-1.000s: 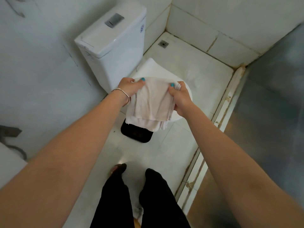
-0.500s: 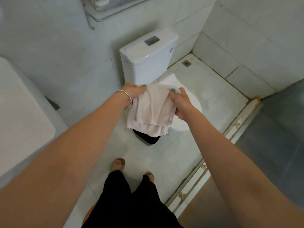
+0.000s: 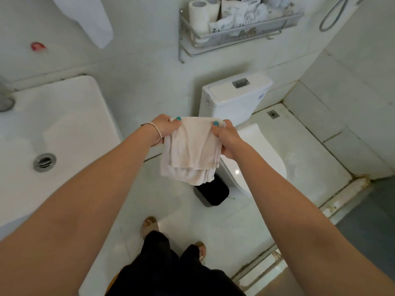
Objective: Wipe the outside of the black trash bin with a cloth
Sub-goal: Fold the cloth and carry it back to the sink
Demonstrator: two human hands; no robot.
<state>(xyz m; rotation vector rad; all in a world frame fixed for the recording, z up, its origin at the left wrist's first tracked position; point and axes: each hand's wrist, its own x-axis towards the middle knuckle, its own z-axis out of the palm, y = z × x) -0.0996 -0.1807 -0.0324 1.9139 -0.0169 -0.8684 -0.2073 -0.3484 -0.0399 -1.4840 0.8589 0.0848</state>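
Change: view has tilted up since a second ago, sink and wall shelf now in sight; cloth held as before
Left hand [image 3: 165, 127]: pinches cloth [image 3: 191, 150] at top left corner; bracelet on wrist
Right hand [image 3: 227, 138]: grips cloth's right edge
Cloth: folded, hanging between hands
Black trash bin [image 3: 213, 193]: on floor below cloth, beside toilet [image 3: 263, 159]; untouched
Sink [image 3: 53, 124]: left

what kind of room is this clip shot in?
A small tiled bathroom, most likely in a home. A toilet with its cistern stands against the wall, a white sink with a drain is to the left, and a wall rack holds toilet paper rolls.
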